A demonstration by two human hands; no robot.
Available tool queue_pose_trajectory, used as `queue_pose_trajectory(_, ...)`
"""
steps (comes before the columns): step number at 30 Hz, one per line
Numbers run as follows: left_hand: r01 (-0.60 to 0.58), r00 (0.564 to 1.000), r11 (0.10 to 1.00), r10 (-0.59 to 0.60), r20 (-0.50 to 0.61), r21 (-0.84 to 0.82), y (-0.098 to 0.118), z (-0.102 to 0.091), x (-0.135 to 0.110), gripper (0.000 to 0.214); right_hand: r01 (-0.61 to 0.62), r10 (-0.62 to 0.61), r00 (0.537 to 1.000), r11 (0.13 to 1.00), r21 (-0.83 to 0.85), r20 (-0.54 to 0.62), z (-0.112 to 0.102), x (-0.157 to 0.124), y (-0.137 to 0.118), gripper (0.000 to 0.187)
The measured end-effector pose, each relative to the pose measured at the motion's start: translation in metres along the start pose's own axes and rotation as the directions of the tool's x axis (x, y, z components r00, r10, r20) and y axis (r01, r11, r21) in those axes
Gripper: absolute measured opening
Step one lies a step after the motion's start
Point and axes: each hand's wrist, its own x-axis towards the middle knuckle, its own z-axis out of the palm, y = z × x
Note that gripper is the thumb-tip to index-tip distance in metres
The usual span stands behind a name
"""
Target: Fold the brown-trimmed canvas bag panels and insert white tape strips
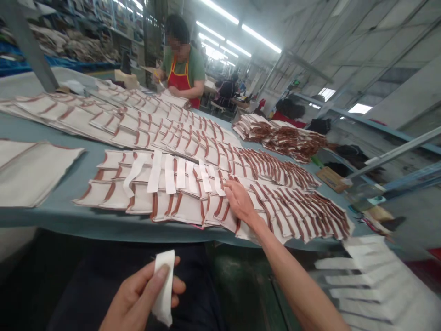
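Note:
My left hand (pixel 144 294) is low in front of the table, closed on a white strip (pixel 164 286) pinched between thumb and fingers. My right hand (pixel 239 200) reaches over the table edge and rests with fingers flat on a row of overlapping cream fabric pieces with brown trim (pixel 282 211). White strips (pixel 170 174) lie across several of the pieces to the left of that hand. The pieces to its right carry no strips.
More rows of the same pieces (pixel 165 128) cover the blue-grey table (pixel 62 211). A loose heap (pixel 279 135) lies at the far right. Plain cream panels (pixel 31 170) lie at left. A stack of white strips (pixel 372 280) sits at lower right. A person in a red apron (pixel 182 69) works at the far end.

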Motion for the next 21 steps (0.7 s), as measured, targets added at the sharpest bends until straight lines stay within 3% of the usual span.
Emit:
queue_pose_trajectory(2, 0.051, 0.998, 0.994, -0.048, 0.032, -0.099, 0.006, -0.003, 0.0, 0.069, -0.024, 0.026, 0.998, 0.999, 0.028, -0.049, -0.006, -0.018, -0.028, 0.038)
queue_pose_trajectory(5, 0.14, 0.988, 0.96, -0.119, 0.1, -0.242, 0.016, -0.007, 0.0, 0.052, -0.008, 0.011, 0.999, 0.995, 0.098, -0.038, -0.01, -0.056, -0.091, 0.027)
queue_pose_trajectory(8, 0.179, 0.983, 0.925, -0.154, 0.101, -0.335, 0.025, -0.007, -0.004, 0.027, 0.197, -0.203, 0.979, 0.958, 0.209, 0.005, -0.005, -0.09, -0.154, 0.025)
queue_pose_trajectory(10, 0.19, 0.982, 0.899, -0.173, 0.079, -0.395, 0.03, -0.006, -0.008, 0.023, 0.303, -0.319, 0.947, 0.92, 0.247, 0.025, 0.003, -0.105, -0.182, 0.027)
queue_pose_trajectory(13, 0.224, 0.972, 0.86, -0.231, 0.044, -0.459, 0.037, -0.003, -0.015, 0.03, 0.388, -0.406, 0.912, 0.902, 0.19, 0.06, 0.016, -0.116, -0.198, 0.031)
queue_pose_trajectory(17, 0.28, 0.945, 0.823, -0.327, -0.01, -0.494, 0.041, -0.001, -0.021, 0.038, 0.426, -0.434, 0.896, 0.9, 0.095, 0.092, 0.026, -0.12, -0.193, 0.029)
queue_pose_trajectory(21, 0.267, 0.941, 0.818, -0.334, -0.044, -0.509, 0.039, 0.0, -0.022, 0.039, 0.428, -0.432, 0.898, 0.901, 0.063, 0.082, 0.028, -0.124, -0.19, 0.025)
